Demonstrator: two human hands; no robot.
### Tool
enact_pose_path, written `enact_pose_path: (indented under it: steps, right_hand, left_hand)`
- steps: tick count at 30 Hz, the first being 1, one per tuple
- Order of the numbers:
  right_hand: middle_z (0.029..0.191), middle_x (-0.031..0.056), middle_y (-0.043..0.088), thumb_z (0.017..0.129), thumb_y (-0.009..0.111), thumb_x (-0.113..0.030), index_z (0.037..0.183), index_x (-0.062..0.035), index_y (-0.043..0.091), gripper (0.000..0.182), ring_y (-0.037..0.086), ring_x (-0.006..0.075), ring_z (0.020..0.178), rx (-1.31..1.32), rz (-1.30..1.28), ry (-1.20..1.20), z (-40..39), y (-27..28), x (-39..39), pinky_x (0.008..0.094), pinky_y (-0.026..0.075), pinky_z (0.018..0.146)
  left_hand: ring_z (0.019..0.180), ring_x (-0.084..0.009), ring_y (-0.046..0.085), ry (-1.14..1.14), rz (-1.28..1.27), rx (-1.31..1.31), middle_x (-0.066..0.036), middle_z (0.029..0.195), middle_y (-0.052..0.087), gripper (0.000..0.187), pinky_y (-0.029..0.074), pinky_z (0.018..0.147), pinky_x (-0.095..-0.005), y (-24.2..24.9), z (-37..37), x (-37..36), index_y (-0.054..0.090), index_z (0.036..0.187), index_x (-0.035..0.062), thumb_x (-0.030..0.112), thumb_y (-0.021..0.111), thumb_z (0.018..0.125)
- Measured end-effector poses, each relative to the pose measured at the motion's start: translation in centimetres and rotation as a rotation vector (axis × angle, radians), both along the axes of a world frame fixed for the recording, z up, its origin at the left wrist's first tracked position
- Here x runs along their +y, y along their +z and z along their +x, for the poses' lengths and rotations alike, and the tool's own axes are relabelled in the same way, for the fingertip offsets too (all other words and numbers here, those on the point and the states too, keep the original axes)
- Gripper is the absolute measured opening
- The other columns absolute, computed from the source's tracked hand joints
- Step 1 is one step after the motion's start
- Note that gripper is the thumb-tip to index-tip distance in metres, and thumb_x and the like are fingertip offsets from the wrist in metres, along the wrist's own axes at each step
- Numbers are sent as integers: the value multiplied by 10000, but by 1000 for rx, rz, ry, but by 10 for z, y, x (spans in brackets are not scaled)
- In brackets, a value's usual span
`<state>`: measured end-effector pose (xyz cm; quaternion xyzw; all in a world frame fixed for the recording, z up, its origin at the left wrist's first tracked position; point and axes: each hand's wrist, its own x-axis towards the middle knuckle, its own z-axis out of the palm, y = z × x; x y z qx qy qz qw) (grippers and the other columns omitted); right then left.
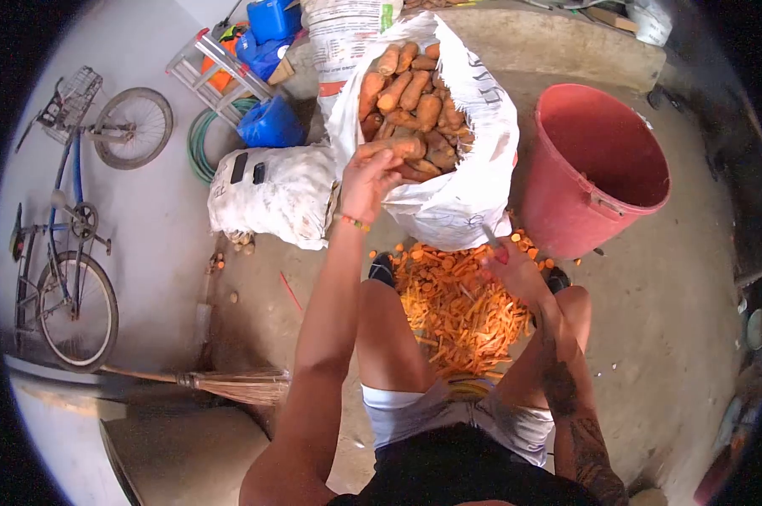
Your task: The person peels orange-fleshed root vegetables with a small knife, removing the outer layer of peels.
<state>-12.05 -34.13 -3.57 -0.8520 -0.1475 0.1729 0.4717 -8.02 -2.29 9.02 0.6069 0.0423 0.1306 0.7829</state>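
Note:
My left hand [370,179] is closed on a carrot [402,148] at the left side of an open white sack [448,202]. Many whole carrots [419,94] fill the sack. My right hand [516,271] grips a knife with a red handle [500,252], its blade pointing up toward the bottom of the sack. Below the sack, between my legs, lies a large heap of cut carrot pieces [457,308].
A red bin [549,194] stands to the right of the sack. On the left are a full white sack [271,196], a blue container [271,123], a step ladder [216,80], a green hose [199,143], a bicycle [77,219] and a straw broom [237,385].

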Motion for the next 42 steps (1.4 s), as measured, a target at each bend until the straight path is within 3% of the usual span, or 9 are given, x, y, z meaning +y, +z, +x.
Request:
enact_pose_path:
  steps: [9,16,19,22,27,31,36,39,42]
  right_hand:
    - [858,31,584,850,799,-183,1118,-24,529,412,539,96,733,183,564,-78,-13,12,18,267,445,632]
    - [845,48,577,856,788,-191,1058,-26,520,374,547,152,765,-66,164,-97,-14,17,14,293,456,670]
    - [904,96,662,902,716,-150,1094,-2,534,303,640,195,841,65,948,48,-20,10,30,357,533,747]
    - [940,115,696,971,606,-67,1079,12,551,144,671,205,847,-253,-20,114,-41,55,31,368,572,774]
    - [914,139,680,920,678,-83,1029,32,531,217,673,217,897,-46,739,-115,-4,-31,19,388,555,826]
    - [907,122,682,947,677,-171,1018,7,530,241,669,239,920,-253,-118,145,-53,60,31,422,535,880]
    - [872,80,662,853,798,-257,1028,8,572,390,624,198,841,193,829,5,-15,17,27,379,496,843]
    - [906,99,667,878,775,-225,954,-3,552,325,619,191,853,-260,-120,113,-40,25,28,372,502,845]
    - [857,78,612,799,846,-271,1025,-34,582,420,602,186,832,15,562,-470,-12,14,20,355,487,779]
  left_hand:
    - [836,-170,630,-691,-692,263,-68,970,658,367,502,767,-358,-112,-110,-49,580,1254,53,291,470,998]
    - [711,-130,622,-500,-423,395,-42,942,667,437,481,565,-309,-141,-152,-86,588,1277,48,371,536,987]
    - [684,-131,617,-419,-513,431,-27,917,664,402,479,554,-307,-147,-155,-84,618,1238,59,360,541,983]
    - [716,-161,616,-331,-444,423,-16,881,644,341,506,626,-341,-131,-145,-93,602,1215,82,336,513,1005]
    - [704,-170,630,-362,-487,402,-49,908,657,358,523,604,-332,-152,-153,-90,587,1217,57,333,503,1007]
    - [664,-170,608,-273,-387,378,-51,879,628,367,505,567,-320,-125,-147,-101,585,1205,49,345,501,1006]
    - [671,-165,617,-394,-545,402,-52,917,647,377,490,533,-320,-161,-143,-86,602,1224,48,332,515,991]
    - [731,-136,640,-290,-398,358,-46,929,664,381,517,588,-292,-150,-142,-92,619,1197,15,323,535,988]
    - [725,-130,639,-352,-451,409,-54,922,668,390,523,597,-287,-146,-146,-87,624,1206,10,322,546,985]
